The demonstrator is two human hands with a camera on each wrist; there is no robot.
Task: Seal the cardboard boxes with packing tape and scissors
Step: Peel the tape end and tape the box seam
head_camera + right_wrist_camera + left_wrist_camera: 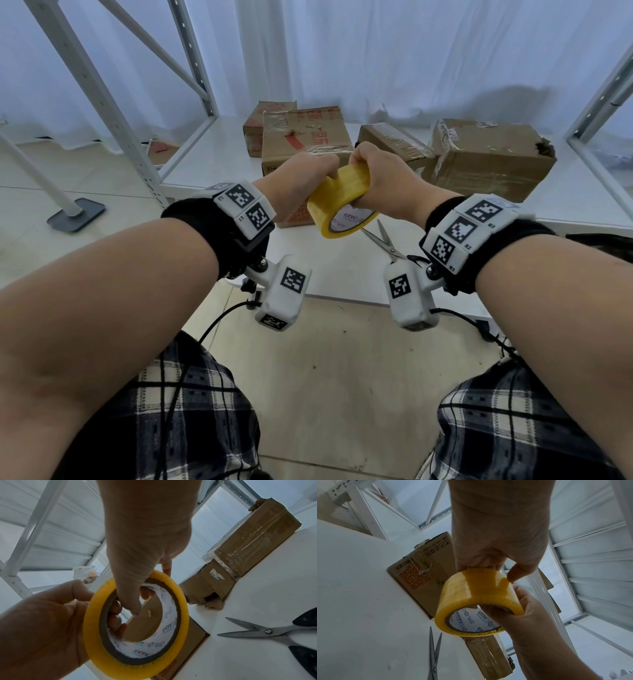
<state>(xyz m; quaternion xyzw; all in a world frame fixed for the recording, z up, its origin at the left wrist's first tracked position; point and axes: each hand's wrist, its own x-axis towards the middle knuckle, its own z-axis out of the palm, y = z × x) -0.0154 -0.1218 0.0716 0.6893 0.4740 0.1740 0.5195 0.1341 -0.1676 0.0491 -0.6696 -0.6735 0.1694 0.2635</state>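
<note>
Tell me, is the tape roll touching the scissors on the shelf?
Apart. The head view shows the tape roll held up in both hands, with white shelf visible between it and the scissors lying below.

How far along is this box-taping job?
Early, it seems. The boxes behind, like the torn-cornered box, show old clear tape; no yellow strip is visible. Both the left hand and right hand grip the yellow tape roll. The scissors lie untouched on the shelf.
</note>
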